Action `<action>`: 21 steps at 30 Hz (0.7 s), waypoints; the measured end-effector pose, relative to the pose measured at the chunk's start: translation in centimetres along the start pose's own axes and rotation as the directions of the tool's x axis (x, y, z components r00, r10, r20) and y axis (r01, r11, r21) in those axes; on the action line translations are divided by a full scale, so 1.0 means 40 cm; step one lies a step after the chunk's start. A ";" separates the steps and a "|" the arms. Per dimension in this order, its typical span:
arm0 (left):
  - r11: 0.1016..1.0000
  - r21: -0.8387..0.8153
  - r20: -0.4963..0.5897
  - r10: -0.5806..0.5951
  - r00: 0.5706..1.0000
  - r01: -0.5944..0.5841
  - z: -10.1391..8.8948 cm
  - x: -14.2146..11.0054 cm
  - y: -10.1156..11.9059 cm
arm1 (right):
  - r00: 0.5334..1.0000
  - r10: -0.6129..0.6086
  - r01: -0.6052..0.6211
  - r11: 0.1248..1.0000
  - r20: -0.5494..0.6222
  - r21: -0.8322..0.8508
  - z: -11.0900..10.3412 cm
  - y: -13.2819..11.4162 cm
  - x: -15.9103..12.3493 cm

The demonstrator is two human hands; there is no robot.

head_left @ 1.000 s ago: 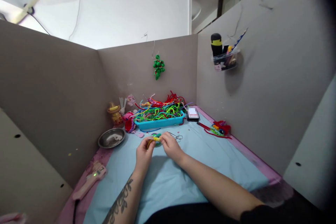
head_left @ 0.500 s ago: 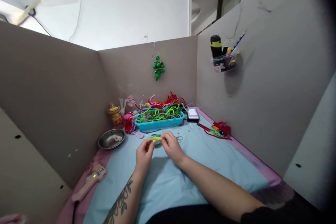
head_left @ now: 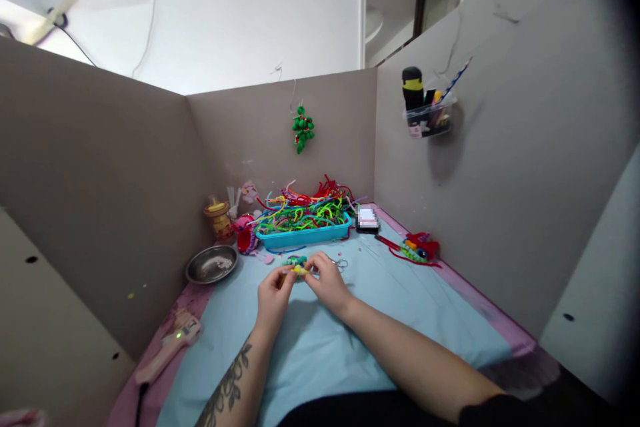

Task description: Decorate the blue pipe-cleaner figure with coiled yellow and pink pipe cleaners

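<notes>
Between my two hands is a yellow pipe cleaner [head_left: 299, 269], held over the blue cloth. My left hand [head_left: 273, 285] pinches its left end, fingers closed. On the other side my right hand [head_left: 326, 280] is closed on the right end, thumb and forefinger together. Just behind the fingertips lies a green and teal pipe-cleaner piece [head_left: 294, 260], partly covered by the hands. Scissors [head_left: 341, 263] rest beyond my right hand, with only the handles showing.
A blue tray [head_left: 305, 235] heaped with coloured pipe cleaners stands at the back. A metal bowl [head_left: 212, 264] with white bits and a pink glue gun [head_left: 170, 350] are at the left. A red and green pipe-cleaner figure [head_left: 419, 247] lies right. Grey partitions [head_left: 280, 127] enclose the table.
The yellow pipe cleaner has turned and shifted slightly between my fingertips. Both hands stay in nearly the same place, still pinching it.
</notes>
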State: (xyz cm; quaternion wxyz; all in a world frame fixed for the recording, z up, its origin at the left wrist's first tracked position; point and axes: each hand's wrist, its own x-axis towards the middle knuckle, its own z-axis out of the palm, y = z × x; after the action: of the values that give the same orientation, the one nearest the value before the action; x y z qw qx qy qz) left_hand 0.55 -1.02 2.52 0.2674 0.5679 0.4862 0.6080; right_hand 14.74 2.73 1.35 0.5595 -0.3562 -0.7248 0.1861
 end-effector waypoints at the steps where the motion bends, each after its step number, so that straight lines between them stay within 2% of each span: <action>1: 1.000 -0.006 0.003 -0.005 1.000 0.005 0.000 0.000 0.000 | 1.000 -0.002 0.002 1.000 0.002 -0.001 0.000 -0.001 0.000; 8: 0.979 -0.167 0.031 -0.110 0.993 0.113 0.001 0.011 0.003 | 0.999 -0.042 0.042 0.999 0.011 0.006 -0.002 -0.003 -0.001; 12: 0.941 -0.260 0.069 -0.204 0.977 0.215 0.003 0.015 -0.001 | 1.000 -0.022 0.022 1.000 -0.005 0.011 -0.002 -0.007 -0.001; 21: 0.845 -0.407 0.183 -0.297 0.937 0.347 0.002 0.017 -0.021 | 0.999 -0.033 0.033 0.999 -0.009 -0.034 -0.002 -0.011 -0.005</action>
State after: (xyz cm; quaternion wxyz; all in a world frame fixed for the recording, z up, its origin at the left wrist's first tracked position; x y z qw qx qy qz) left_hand 0.29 -0.09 2.07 0.5119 0.4378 0.4116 0.6139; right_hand 14.70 2.30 1.53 0.5598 -0.3545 -0.7310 0.1630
